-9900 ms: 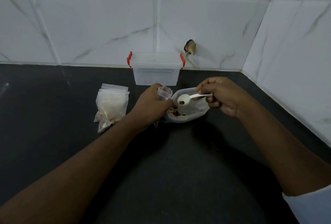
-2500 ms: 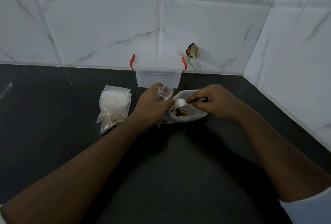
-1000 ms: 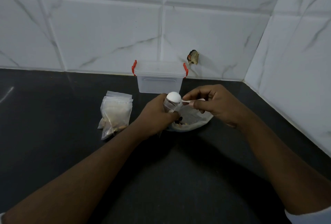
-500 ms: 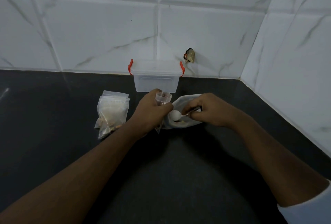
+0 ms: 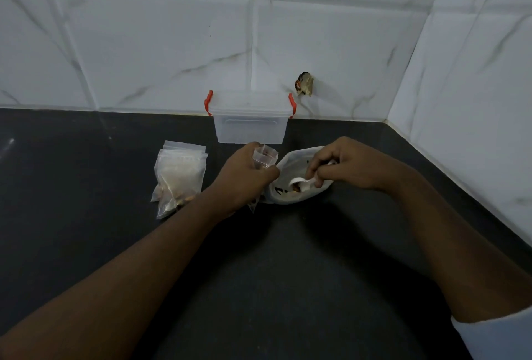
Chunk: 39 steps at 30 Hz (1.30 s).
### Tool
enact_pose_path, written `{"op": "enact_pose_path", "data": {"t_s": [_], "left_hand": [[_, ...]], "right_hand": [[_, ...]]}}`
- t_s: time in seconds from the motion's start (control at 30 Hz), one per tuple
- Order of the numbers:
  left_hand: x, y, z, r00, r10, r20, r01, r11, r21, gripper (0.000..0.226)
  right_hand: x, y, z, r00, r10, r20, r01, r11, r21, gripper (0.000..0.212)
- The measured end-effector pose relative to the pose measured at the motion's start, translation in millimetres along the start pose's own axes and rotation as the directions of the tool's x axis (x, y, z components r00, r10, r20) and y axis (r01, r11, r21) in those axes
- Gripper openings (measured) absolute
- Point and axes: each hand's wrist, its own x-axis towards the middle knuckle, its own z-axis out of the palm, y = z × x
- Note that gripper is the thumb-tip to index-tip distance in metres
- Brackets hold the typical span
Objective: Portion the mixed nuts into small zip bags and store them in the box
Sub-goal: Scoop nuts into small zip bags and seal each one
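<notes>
My left hand [image 5: 244,178] grips a small clear zip bag [image 5: 264,157] upright, its mouth open at the top. To its right lies the large white bag of mixed nuts [image 5: 296,195], mouth open toward me. My right hand [image 5: 345,165] pinches a white plastic spoon [image 5: 299,182] whose bowl sits down among the nuts inside that bag. A stack of small zip bags [image 5: 178,176], some with nuts at the bottom, lies to the left. The clear box [image 5: 250,122] with red clips and its lid on stands against the wall behind.
The dark countertop [image 5: 273,273] stretches wide in front of me and to the left. White marble-look tiles form the back wall and the right wall, meeting in a corner. A small broken hole [image 5: 304,88] shows in the back wall above the box.
One second ago the spoon was tipped over the small bag's mouth. Since then my right hand has lowered it into the nut bag. My left hand keeps holding the small bag.
</notes>
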Motion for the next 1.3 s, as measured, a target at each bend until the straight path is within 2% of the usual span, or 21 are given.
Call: {"op": "enact_pose_path", "data": {"t_s": [0.13,0.23,0.33,0.47,0.6,0.83,0.93,1.03,1.2,1.3], "left_hand": [[0,0,0,1.000,-0.004,-0.008,0.004,1.000,0.018,0.045],[0,1,0,1.000,0.002,-0.005,-0.002,1.000,0.016,0.046],[-1,1,-1,1.000,0.011,0.001,-0.011,1.000,0.016,0.044],[0,0,-1,1.000,0.011,0.005,-0.011,1.000,0.008,0.046],[-1,0,-1,1.000,0.025,0.003,-0.025,1.000,0.000,0.041],[-3,0,0,0.997,0.078,0.029,-0.078,0.997,0.023,0.032],[-3,-1,1,0.994,0.104,0.020,-0.104,0.994,0.027,0.033],[-2,-3,1,0.993,0.114,0.009,-0.114,0.993,0.008,0.038],[-1,-5,2,0.993,0.114,0.000,-0.114,0.993,-0.004,0.043],[-2,-4,1,0.994,0.104,0.008,-0.104,0.994,-0.032,0.034]], "right_hand": [[5,1,9,0.993,0.117,-0.028,-0.106,0.960,0.260,0.018],[10,7,14,0.968,0.247,0.042,-0.235,0.837,0.494,0.018],[13,10,16,0.942,0.321,0.098,-0.304,0.693,0.654,0.017],[12,15,12,0.939,0.316,0.139,-0.299,0.543,0.785,0.020],[10,16,4,0.944,0.317,0.090,-0.236,0.461,0.855,0.020],[8,0,9,0.978,0.135,-0.161,0.063,0.543,0.837,0.022],[7,-9,16,0.980,0.034,-0.195,0.116,0.696,0.708,0.022],[4,-14,18,0.976,-0.083,-0.201,0.159,0.902,0.402,0.022],[2,-18,16,0.955,-0.165,-0.248,0.229,0.939,0.258,0.022],[2,-15,11,0.933,-0.131,-0.336,0.236,0.927,0.293,0.021]]}}
